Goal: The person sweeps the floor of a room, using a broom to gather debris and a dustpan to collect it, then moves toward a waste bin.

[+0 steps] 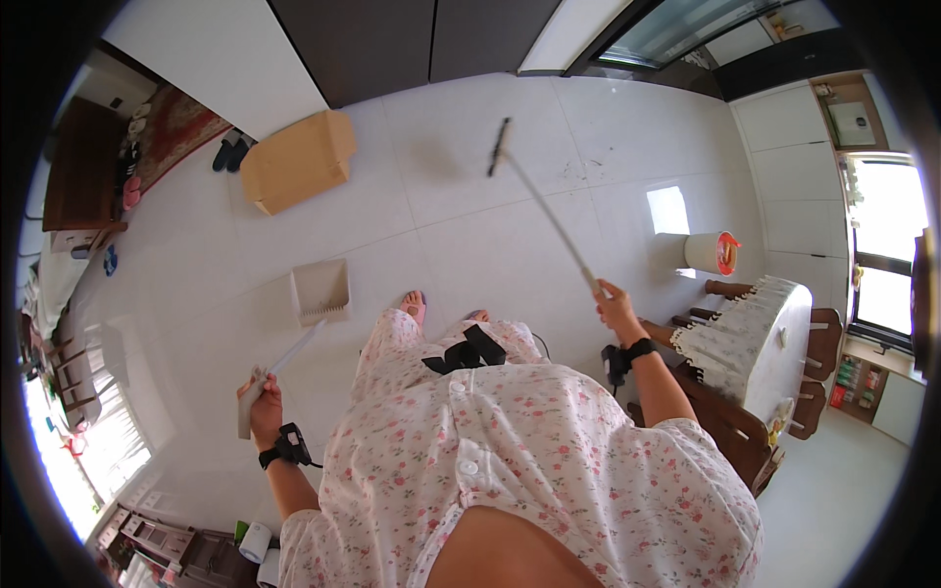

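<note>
My left hand grips the upper end of the handle of a long-handled dustpan, whose pan with a toothed edge is low by the floor left of my feet. My right hand is closed around the handle of a broom. Its narrow dark-edged head points away from me, and a faint shadow lies on the floor to its left. Whether the head touches the floor, I cannot tell. Small dark debris lies scattered on the pale floor tiles right of the broom head.
A flattened cardboard piece lies ahead left, beside dark slippers. To the right stand a white bin with a red liner and a cloth-covered table with wooden chairs. Dark cabinet doors bound the far side.
</note>
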{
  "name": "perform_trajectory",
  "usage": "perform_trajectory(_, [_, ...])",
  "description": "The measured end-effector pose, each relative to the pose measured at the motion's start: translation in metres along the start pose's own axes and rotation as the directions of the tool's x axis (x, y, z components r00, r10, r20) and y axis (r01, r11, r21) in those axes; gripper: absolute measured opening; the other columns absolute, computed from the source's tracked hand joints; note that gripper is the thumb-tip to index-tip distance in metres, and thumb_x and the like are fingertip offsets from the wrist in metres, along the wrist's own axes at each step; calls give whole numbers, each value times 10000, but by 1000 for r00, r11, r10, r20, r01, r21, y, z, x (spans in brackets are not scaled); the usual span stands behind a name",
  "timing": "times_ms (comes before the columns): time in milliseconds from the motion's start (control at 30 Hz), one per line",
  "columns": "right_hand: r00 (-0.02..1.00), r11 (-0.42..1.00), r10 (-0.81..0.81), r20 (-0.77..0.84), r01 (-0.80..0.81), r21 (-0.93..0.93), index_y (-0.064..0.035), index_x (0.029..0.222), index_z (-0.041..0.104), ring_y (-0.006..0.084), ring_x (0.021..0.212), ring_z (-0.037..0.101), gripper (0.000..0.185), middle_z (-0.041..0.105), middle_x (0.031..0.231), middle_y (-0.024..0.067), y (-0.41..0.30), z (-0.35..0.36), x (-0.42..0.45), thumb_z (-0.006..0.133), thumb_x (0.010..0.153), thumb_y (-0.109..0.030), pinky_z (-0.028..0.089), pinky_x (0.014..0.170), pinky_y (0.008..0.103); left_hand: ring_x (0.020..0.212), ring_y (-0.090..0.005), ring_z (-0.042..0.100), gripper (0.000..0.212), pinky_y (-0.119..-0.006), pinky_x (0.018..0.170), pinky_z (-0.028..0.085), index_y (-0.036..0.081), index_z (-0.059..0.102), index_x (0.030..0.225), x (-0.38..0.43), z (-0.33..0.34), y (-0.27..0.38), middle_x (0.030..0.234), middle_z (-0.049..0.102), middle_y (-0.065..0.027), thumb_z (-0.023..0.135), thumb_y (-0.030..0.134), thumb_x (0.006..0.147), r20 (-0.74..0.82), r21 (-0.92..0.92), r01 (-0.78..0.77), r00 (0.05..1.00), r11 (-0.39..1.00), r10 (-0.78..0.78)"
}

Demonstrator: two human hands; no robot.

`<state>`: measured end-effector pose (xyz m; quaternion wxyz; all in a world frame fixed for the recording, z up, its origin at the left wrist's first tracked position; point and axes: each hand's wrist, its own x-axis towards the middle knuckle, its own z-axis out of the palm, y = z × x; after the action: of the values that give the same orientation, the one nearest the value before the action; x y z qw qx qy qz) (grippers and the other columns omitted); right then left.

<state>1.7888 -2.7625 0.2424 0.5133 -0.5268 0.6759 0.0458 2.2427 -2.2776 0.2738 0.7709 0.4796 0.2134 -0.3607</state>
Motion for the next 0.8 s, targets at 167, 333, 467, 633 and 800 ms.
perform_trajectory(167, [951, 999, 4, 310, 10, -42, -138, 1175, 537, 66, 447, 403, 384, 501, 598, 4, -14, 67, -29, 579, 817, -273, 325, 381, 213, 735, -174, 555, 229, -236, 627, 502, -40, 521, 949, 13, 0, 3, 772, 561, -114, 480, 147, 824, 22, -14, 26, 999, 1000, -26])
perform_trajectory(333, [894, 946, -143, 423, 250, -208, -117, 1130, 569, 107, 503, 483, 364, 556, 652, 39, 3, 107, -15, 574, 809, -288, 420, 466, 266, 750, -182, 560, 254, -235, 639, 499, -38, 521, 972, 28, 7, 22, 742, 559, -107, 479, 169, 830, 34, 55, 55, 998, 997, -56])
perform_trajectory(467, [938, 958, -82, 338, 168, -234, -97, 1107, 579, 120, 535, 526, 349, 570, 666, 35, 38, 62, -13, 578, 800, -262, 439, 486, 276, 757, -183, 559, 282, -240, 657, 495, -33, 516, 1002, 35, 16, 18, 764, 561, -117, 484, 191, 833, 72, 26, 88, 993, 996, -89])
perform_trajectory(633, [988, 955, 155, 4, -149, -256, -85, 1094, 589, 138, 572, 553, 343, 593, 689, 52, 91, -40, -19, 584, 804, -268, 456, 523, 286, 762, -181, 549, 303, -247, 675, 486, -30, 508, 1027, 38, 28, 17, 819, 560, -138, 502, 197, 825, 145, 55, 84, 985, 995, -91])
perform_trajectory(800, [922, 837, -249, -296, 51, -545, -95, 1052, 589, 380, 901, 546, 339, 599, 935, 204, 104, -72, 0, 522, 800, -311, 449, 761, 421, 811, -220, 546, 261, -261, 671, 501, -52, 516, 954, 44, 37, 14, 738, 556, -134, 515, 175, 825, 141, 45, 108, 984, 993, -114])
